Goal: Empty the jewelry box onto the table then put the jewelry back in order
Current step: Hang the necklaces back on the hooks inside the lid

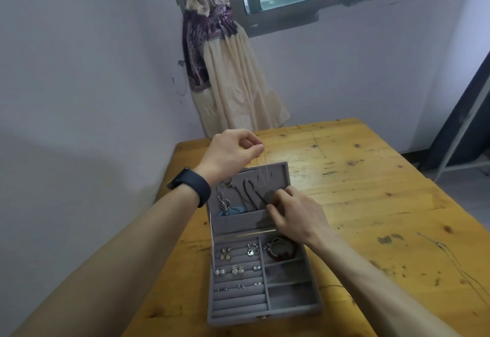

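Open jewelry box (265, 312), left hand (233, 151) pinching barely visible chain (261, 167), right hand (294, 214) pinching half-hidden pendant (270, 194).

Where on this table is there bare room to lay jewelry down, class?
The table is bare right of the jewelry box and beyond its lid, up to the far edge. A thin chain lies near the right edge. It is crowded at the lid, where both hands work.

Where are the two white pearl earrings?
In the head view, the pearl earrings sit on the left side of the jewelry box, in the ring rolls, just left of a silvery pair.
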A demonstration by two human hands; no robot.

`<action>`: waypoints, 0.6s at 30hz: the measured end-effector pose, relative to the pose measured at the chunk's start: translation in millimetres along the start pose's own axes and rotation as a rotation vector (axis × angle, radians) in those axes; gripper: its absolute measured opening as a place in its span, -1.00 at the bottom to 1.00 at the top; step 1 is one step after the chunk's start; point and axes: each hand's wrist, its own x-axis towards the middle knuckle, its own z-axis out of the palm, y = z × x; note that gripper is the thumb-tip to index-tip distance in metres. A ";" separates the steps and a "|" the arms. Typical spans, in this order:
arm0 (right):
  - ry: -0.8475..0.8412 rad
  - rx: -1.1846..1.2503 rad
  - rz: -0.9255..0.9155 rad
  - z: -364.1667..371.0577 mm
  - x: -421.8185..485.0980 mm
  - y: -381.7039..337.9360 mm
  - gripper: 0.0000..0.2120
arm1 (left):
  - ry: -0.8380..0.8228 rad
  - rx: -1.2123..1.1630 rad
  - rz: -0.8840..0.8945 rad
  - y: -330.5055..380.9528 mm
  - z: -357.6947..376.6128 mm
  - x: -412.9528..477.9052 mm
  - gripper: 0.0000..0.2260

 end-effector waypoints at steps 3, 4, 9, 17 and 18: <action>0.023 0.074 0.029 -3.4 1.6 -1.3 -0.74 | -0.020 0.058 -0.002 -4.9 6.8 -1.5 -0.91; 0.049 0.125 0.045 -4.7 2.7 -1.6 -0.74 | -0.025 0.084 0.001 -6.1 8.4 -2.0 -0.90; 0.256 0.471 0.114 -18.2 12.1 -8.1 -0.74 | -0.090 0.156 0.016 -14.0 15.4 -3.3 -0.87; 0.171 0.562 0.155 -24.6 31.3 -17.5 -0.81 | -0.092 0.287 0.003 -26.2 26.3 -3.7 -0.94; 0.180 0.512 0.152 -23.1 32.3 -17.0 -0.81 | -0.073 0.358 0.017 -27.9 27.7 -4.4 -0.95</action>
